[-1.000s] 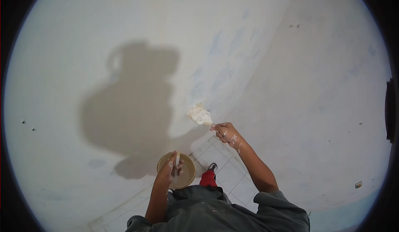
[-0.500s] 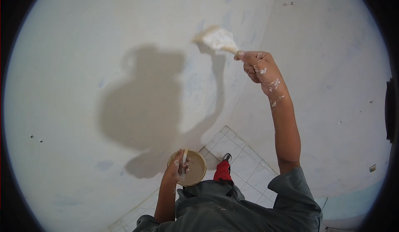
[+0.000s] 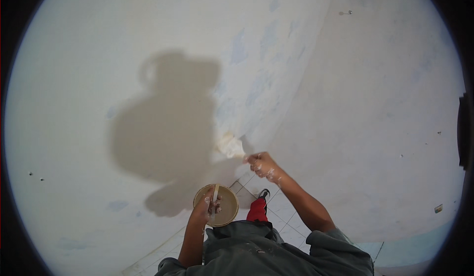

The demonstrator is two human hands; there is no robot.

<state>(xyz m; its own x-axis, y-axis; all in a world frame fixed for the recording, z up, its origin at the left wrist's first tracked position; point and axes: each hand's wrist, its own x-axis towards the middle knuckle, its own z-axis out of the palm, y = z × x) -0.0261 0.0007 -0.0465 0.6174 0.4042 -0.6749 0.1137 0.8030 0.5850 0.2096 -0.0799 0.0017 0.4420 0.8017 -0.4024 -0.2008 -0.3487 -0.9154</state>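
Observation:
My right hand [image 3: 262, 166] is closed round the handle of a wide paintbrush [image 3: 232, 147] coated in white paint. Its pale bristles point up and left, at the lower part of the wall [image 3: 276, 83]; whether they touch it I cannot tell. Down at the left, my left hand [image 3: 210, 204] grips a round bucket [image 3: 233, 204] at a pale strip running across its opening. That strip may be the bucket's handle. Greyish-white paint or a like mix shows inside. White splashes mark both hands.
My shadow [image 3: 165, 118] falls on the wall, which has bluish patches near the corner. White floor tiles [image 3: 284, 207] lie below, and my foot in red [image 3: 257, 211] stands there. A small socket or box [image 3: 438, 209] sits on the right-hand wall.
My right hand has swept the paintbrush down the wall, from high up to just above the bucket. The left hand keeps its hold and has shifted slightly left and down in the picture.

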